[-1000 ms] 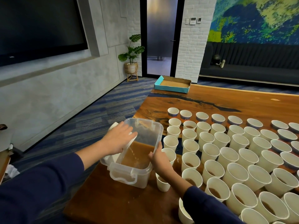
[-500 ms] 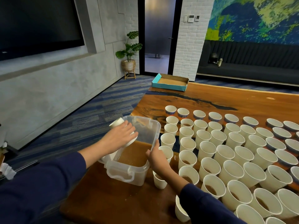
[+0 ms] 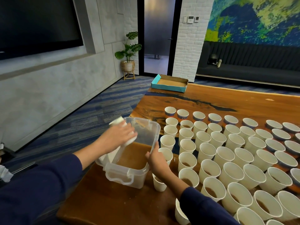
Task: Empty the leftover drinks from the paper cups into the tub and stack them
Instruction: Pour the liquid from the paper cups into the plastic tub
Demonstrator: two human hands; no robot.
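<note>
The right hand [image 3: 156, 159] grips the right rim of the tub [image 3: 129, 161], whose long axis runs from 6 toward 12 o'clock. The left hand [image 3: 116, 137] clasps a cup [image 3: 121, 127] tipped over the tub, mouth down toward 4 o'clock. Upright cups [image 3: 225, 158] fill the table [image 3: 211, 101] at 3 o'clock.

White paper cups with blue bands [image 3: 170, 111]: a blue pattern, but no words to read.
Small white wall panels by the door [image 3: 190, 19]: too small to read.
Teal cardboard tray [image 3: 168, 87]: no words show.
Clear plastic tub [image 3: 125, 175]: no label.
</note>
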